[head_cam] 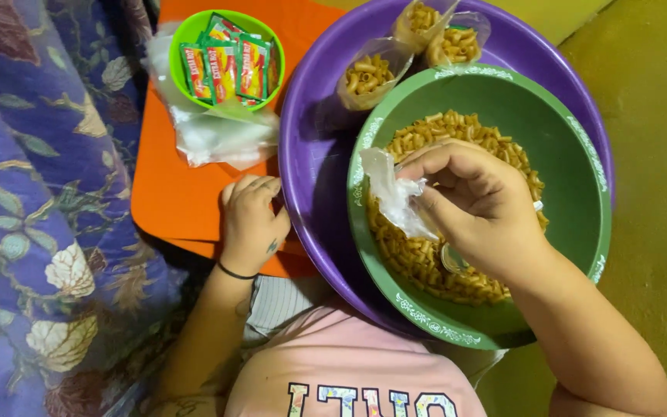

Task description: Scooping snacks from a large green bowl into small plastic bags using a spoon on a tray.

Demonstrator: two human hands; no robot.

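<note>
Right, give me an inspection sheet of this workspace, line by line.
Surface: orange tray beside a purple basin, on a yellowish floor.
Job's things: green bowl of dry macaroni inside the basin; thin clear plastic bag; three filled bags of macaroni on the basin's far side.
Clutter: small green bowl of seasoning sachets; stack of empty clear bags.
Grippers: right hand pinches the plastic bag over the macaroni; left hand rests on the tray at the basin's rim.
Cables: nothing seen.
Surroundings: purple floral cloth at left.
</note>
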